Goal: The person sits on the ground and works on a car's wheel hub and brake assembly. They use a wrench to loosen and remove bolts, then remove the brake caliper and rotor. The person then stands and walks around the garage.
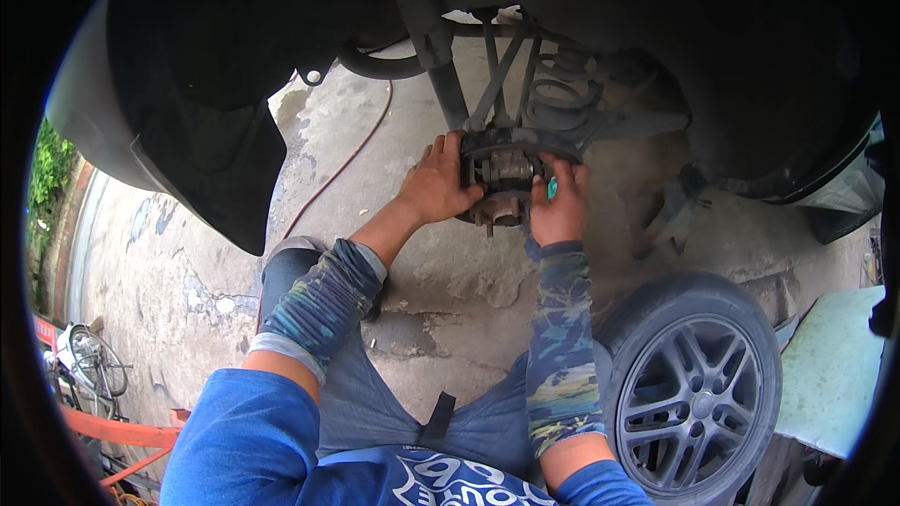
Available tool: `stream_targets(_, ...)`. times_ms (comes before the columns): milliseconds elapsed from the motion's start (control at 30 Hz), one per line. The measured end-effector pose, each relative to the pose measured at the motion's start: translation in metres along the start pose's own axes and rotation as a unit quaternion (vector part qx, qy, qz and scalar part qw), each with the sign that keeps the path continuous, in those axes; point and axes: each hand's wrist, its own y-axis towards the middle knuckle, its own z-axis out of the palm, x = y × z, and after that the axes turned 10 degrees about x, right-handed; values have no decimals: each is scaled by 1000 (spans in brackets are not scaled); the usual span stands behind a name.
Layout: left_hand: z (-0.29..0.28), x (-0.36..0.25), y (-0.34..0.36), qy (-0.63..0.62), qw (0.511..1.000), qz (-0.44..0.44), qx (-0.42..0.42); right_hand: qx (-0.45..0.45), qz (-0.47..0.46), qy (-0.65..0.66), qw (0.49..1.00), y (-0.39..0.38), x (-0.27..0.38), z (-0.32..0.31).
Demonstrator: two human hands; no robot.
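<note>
Ahead of me is an exposed rear drum brake [511, 167], its round backing plate dark and the wheel hub [506, 210] rusty in front. My left hand [437, 183] is closed around the brake's left edge, thumb on the near side and fingers at the back. On the opposite side, my right hand [561, 199] has its fingers bent over the brake's right edge, gripping the curved brake shoe there. A small green piece [551, 188] shows between the right thumb and fingers; its kind is unclear. Both hands partly hide the shoes.
A removed wheel [696, 394] lies by my right leg. Above are a shock absorber [427, 28], a coil spring [562, 98] and the dark mudguard [216, 169]. A red hose [349, 161] crosses the concrete. An orange metal frame [122, 427] stands at lower left.
</note>
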Motion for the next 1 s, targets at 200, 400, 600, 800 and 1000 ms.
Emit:
stream_targets(200,-1,-2,-1,0,1000,-2,1,-7,11,6,1000,-1,0,3)
stream_targets(400,-2,-1,-3,-13,1000,6,-6,-12,-3,-17,1000,0,-4,5)
stream_targets(600,0,-1,-1,-8,1000,-2,-4,-23,-1,-48,999,0,-4,8)
stream_targets(800,1,-1,-2,-14,1000,7,-19,-61,-18,-73,995,3,0,13)
stream_targets(1000,1,0,-2,-16,1000,8,-16,-70,-9,-117,991,8,11,15)
